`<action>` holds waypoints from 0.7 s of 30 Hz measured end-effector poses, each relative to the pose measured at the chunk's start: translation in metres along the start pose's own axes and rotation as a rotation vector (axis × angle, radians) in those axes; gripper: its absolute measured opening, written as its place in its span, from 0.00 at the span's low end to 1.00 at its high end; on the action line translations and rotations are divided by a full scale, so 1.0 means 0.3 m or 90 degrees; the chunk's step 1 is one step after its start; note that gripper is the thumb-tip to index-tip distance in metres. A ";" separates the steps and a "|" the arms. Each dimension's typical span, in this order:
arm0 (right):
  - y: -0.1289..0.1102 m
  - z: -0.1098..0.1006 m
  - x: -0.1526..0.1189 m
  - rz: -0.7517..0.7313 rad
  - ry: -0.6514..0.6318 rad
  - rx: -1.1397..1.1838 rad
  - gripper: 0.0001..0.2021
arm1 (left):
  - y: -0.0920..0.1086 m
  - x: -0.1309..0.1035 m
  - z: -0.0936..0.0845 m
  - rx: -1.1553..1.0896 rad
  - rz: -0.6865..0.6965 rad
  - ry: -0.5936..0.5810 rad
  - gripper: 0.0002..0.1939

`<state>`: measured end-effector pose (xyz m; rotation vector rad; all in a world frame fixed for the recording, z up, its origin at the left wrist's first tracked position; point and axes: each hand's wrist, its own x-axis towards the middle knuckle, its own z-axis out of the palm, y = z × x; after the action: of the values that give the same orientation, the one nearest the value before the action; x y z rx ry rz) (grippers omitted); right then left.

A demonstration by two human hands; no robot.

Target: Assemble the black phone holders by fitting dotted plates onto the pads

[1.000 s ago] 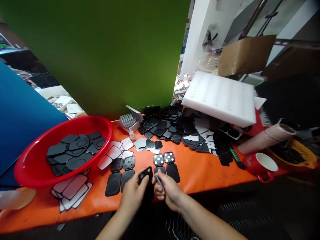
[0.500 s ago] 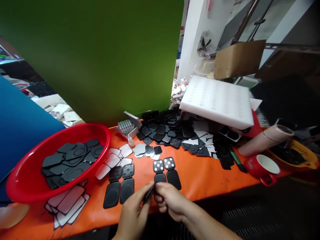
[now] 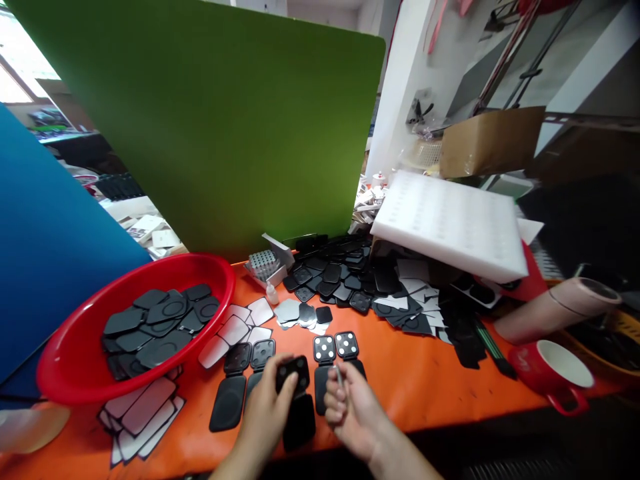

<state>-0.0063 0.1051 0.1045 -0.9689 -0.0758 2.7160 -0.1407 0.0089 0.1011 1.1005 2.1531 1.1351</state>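
My left hand [image 3: 263, 407] is closed on an unfolded black hinged pad [image 3: 300, 423], thumb over its small upper plate, which has round spots. Just to the right, my right hand [image 3: 354, 407] is closed on a thin silver rod [image 3: 339, 377], its tip pointing up. The two hands are apart. Behind them lie two hinged pads with white dots [image 3: 324, 348] on their upper plates; my right hand partly covers their lower halves. Left of my left hand are two similar pads with dark spots [image 3: 237, 358], one partly hidden by that hand.
A red basin [image 3: 50, 370] of black pads stands at left. Pinkish cards [image 3: 150, 407] lie below it. Farther back are a box of small silver discs [image 3: 263, 265], a small white bottle [image 3: 271, 293] and a black pile [image 3: 333, 272]. A red mug [image 3: 533, 377] and pink flask [image 3: 555, 307] stand right.
The black pad, seen edge-on between both hands before, is now unfolded in my left hand. My right hand has drawn away to the right, showing the silver rod. The view has tilted up slightly.
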 end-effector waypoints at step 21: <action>-0.048 -0.151 -0.022 -0.127 0.104 -0.169 0.14 | -0.108 0.000 -0.010 0.303 -0.018 0.139 0.17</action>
<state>0.0303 0.1158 0.0754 -1.1815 -0.4857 2.4767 -0.1568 -0.0033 0.0757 1.1750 2.6913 0.7746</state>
